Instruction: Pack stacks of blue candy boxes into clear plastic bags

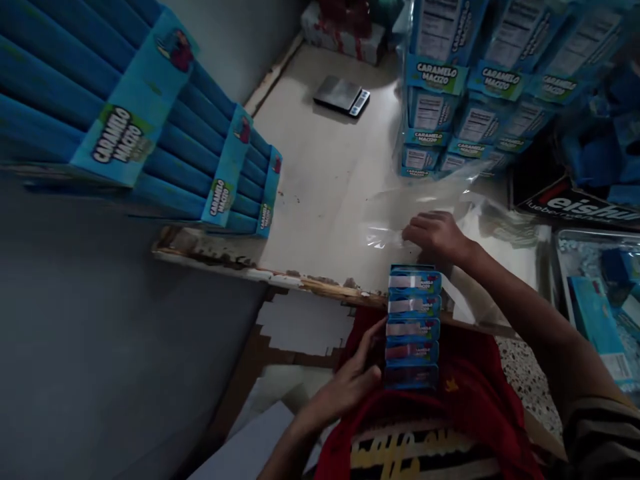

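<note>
My left hand (350, 383) presses against the side of a stack of several small blue candy boxes (413, 327), holding it against my red shirt at the table's edge. My right hand (435, 235) reaches over the table and pinches a sheet of clear plastic wrap (430, 207) that lies on the white tabletop just beyond the stack.
The white table (320, 173) has a chipped front edge. Flat blue "Caramelo Macizo" cartons (150, 127) are piled at the left. Wrapped stacks of the same boxes (475, 87) stand at the back right. A small digital scale (343, 95) sits at the back. A tray with blue boxes (600, 293) is at the right.
</note>
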`<state>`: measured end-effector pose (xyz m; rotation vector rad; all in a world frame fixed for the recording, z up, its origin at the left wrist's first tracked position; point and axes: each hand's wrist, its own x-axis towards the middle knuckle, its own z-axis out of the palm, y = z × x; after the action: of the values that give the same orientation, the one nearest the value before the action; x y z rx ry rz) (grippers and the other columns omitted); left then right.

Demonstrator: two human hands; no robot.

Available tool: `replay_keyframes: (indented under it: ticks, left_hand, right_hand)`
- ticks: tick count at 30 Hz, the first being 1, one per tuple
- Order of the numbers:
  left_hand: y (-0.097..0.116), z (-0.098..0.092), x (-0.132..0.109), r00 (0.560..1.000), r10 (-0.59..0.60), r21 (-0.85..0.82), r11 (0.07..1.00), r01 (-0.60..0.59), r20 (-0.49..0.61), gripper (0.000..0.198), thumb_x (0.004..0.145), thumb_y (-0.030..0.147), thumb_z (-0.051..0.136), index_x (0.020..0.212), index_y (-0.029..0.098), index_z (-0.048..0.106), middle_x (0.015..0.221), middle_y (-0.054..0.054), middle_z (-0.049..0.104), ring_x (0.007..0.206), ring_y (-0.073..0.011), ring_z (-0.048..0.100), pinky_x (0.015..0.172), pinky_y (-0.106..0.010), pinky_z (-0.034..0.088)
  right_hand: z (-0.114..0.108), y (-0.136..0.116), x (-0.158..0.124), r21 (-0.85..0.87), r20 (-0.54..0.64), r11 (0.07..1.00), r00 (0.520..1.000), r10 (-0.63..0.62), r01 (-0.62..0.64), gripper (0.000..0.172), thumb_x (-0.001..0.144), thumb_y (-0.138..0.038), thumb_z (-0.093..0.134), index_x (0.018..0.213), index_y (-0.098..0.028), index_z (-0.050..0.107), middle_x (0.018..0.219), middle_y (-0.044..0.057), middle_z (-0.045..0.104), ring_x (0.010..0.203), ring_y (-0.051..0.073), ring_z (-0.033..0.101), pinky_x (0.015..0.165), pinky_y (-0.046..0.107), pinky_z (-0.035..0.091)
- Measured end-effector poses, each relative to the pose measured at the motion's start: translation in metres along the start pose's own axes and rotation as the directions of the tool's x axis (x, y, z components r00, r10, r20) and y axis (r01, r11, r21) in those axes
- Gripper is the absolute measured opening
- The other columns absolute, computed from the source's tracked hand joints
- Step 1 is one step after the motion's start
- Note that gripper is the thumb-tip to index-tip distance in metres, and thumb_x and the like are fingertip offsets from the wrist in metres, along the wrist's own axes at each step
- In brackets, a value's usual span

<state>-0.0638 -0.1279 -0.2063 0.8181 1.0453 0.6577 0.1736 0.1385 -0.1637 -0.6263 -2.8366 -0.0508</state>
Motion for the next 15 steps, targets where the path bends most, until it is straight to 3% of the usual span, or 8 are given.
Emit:
replay_keyframes:
  ticks: [2,3,5,7,8,10,13,15]
  left_hand:
    - [0.032,-0.020,0.006,0.989,0.083,0.178,0.982,-0.060,-0.126,0.043,0.092,0.062,0.072,0.119,0.029,0.081,0.126,-0.012,0.077,0.118,-0.0309,0.073,0.094,-0.040,0.064]
    - [0.048,-0.028,0.013,0.951,0.184,0.297,0.949,-0.106,-0.247,0.035,0.095,0.057,0.070,0.110,0.028,0.082,0.119,-0.010,0.079,0.106,-0.0273,0.076,0.088,-0.038,0.065]
    - [0.077,-0.039,0.039,0.769,0.482,0.578,0.795,-0.184,-0.419,0.028,0.096,0.048,0.072,0.112,0.026,0.080,0.108,-0.007,0.081,0.092,-0.0228,0.076,0.084,-0.036,0.064]
    - [0.098,-0.043,0.078,0.632,0.726,0.845,0.493,-0.205,-0.271,0.029,0.095,0.043,0.075,0.118,0.025,0.078,0.113,-0.008,0.080,0.102,-0.0249,0.074,0.097,-0.041,0.060]
    - [0.106,-0.044,0.099,0.618,0.775,0.925,0.322,-0.200,-0.136,0.032,0.095,0.042,0.075,0.122,0.024,0.077,0.119,-0.010,0.079,0.110,-0.0274,0.071,0.101,-0.044,0.057]
    - [0.113,-0.045,0.137,0.657,0.752,0.987,0.060,-0.152,0.055,0.031,0.095,0.035,0.073,0.123,0.020,0.077,0.123,-0.013,0.077,0.112,-0.0304,0.069,0.096,-0.044,0.055]
    - [0.111,-0.048,0.168,0.758,0.635,0.987,-0.143,-0.071,0.146,0.015,0.097,0.018,0.063,0.098,0.018,0.078,0.095,-0.012,0.076,0.092,-0.0271,0.067,0.074,-0.037,0.048]
    - [0.104,-0.049,0.169,0.789,0.589,0.975,-0.214,-0.058,0.176,0.023,0.098,0.011,0.058,0.084,0.018,0.074,0.081,-0.009,0.071,0.082,-0.0246,0.064,0.065,-0.036,0.039]
  right_hand:
    - [0.024,0.007,0.009,0.058,0.131,0.998,0.991,0.008,-0.016,0.010,0.097,-0.018,0.061,0.092,-0.020,0.070,0.085,0.003,0.070,0.075,0.018,0.053,0.067,0.034,0.029]
    - [0.031,0.008,0.010,0.077,0.165,0.996,0.986,0.022,-0.035,0.011,0.098,-0.017,0.061,0.092,-0.020,0.070,0.086,0.003,0.070,0.075,0.017,0.052,0.067,0.034,0.028]
    - [0.038,0.006,0.010,0.101,0.187,0.992,0.980,0.062,-0.082,0.017,0.103,-0.018,0.058,0.090,-0.020,0.070,0.087,0.003,0.072,0.074,0.016,0.052,0.068,0.033,0.025]
    - [0.039,0.003,0.009,0.117,0.192,0.985,0.976,0.105,-0.129,0.022,0.106,-0.021,0.056,0.090,-0.020,0.071,0.088,0.003,0.073,0.075,0.016,0.053,0.068,0.033,0.024]
    - [0.038,0.001,0.009,0.122,0.200,0.982,0.973,0.120,-0.146,0.022,0.107,-0.022,0.056,0.091,-0.020,0.071,0.088,0.003,0.073,0.075,0.016,0.053,0.068,0.033,0.023]
    - [0.035,-0.004,0.007,0.122,0.225,0.979,0.965,0.135,-0.166,0.020,0.107,-0.024,0.057,0.095,-0.020,0.073,0.090,0.004,0.075,0.078,0.016,0.056,0.067,0.033,0.023]
    - [0.029,-0.009,0.000,0.103,0.271,0.972,0.946,0.178,-0.213,0.019,0.108,-0.026,0.058,0.100,-0.019,0.073,0.095,0.005,0.076,0.084,0.017,0.060,0.067,0.033,0.023]
    - [0.024,-0.013,-0.011,0.053,0.288,0.957,0.922,0.260,-0.286,0.018,0.108,-0.027,0.059,0.101,-0.019,0.073,0.100,0.006,0.077,0.088,0.018,0.062,0.066,0.033,0.022]
